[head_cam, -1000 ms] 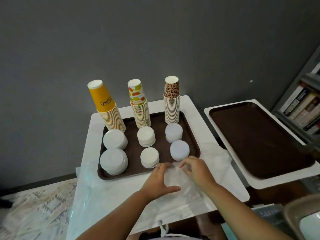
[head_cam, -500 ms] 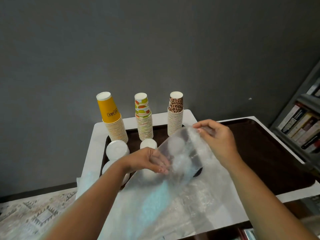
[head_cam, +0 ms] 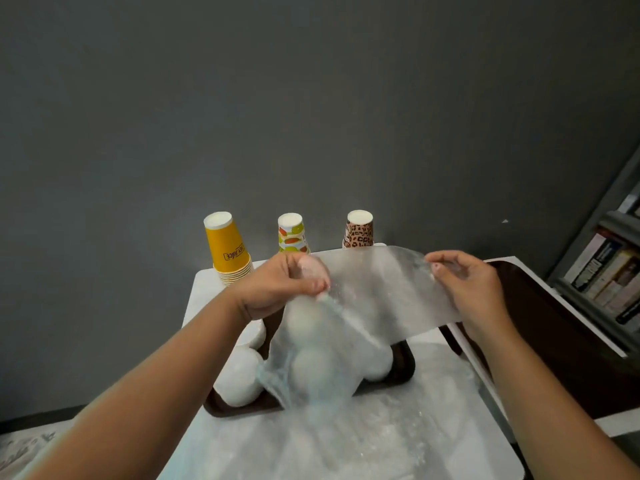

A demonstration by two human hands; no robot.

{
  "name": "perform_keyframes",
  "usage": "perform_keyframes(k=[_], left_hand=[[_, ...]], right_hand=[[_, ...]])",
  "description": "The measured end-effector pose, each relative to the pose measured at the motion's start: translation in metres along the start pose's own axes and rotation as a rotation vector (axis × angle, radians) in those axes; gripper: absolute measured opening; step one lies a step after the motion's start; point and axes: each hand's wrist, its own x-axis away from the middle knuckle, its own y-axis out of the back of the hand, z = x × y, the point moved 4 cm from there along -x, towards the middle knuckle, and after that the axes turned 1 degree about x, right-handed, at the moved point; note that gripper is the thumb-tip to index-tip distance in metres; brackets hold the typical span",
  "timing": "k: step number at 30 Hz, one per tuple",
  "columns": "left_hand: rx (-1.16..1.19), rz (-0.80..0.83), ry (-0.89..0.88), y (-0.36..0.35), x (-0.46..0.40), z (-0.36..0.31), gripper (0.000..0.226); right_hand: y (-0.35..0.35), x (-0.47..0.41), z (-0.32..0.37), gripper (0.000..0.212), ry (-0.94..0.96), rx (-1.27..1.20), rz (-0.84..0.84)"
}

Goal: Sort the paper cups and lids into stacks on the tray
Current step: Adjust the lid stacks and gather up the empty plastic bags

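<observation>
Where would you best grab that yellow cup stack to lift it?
Probably low on the yellow cup stack, round the nested rims, coming from its left side. The cups stand upside down and taper upward, so a grip on the top cup alone would likely slip or lift off just that cup. The left hand and plastic sheet crowd its right.

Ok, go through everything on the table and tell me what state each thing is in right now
Plastic bag: lifted, stretched between both hands.
Left hand: gripping the bag's edge.
Right hand: pinching the bag's other edge.
Yellow cups: stacked upside down.
Fruit-print cups: stacked upside down.
Leopard-print cups: stacked upside down.
Lids: stacked on the brown tray.
</observation>
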Motion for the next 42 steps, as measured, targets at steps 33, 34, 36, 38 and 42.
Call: perform_keyframes(k=[33,34,36,38,42], left_hand=[[-0.129,-0.491,0.042,-0.007,-0.020,0.001,0.052],[-0.137,-0.422,0.071,-0.009,-0.020,0.005,0.048],[-0.096,-0.367,0.075,-0.014,-0.020,0.011,0.037],[-0.066,-0.394,0.068,-0.013,-0.018,0.015,0.028],[0.030,-0.419,0.066,-0.008,-0.013,0.017,0.029]], right_hand=[[-0.066,0.033,0.027,0.018,-0.117,-0.408,0.180],[-0.065,0.032,0.027,0.018,-0.125,-0.411,0.172],[-0.063,0.031,0.028,0.018,-0.148,-0.412,0.159],[-0.062,0.032,0.026,0.021,-0.176,-0.431,0.163],[-0.060,0.036,0.026,0.027,-0.192,-0.481,0.207]])
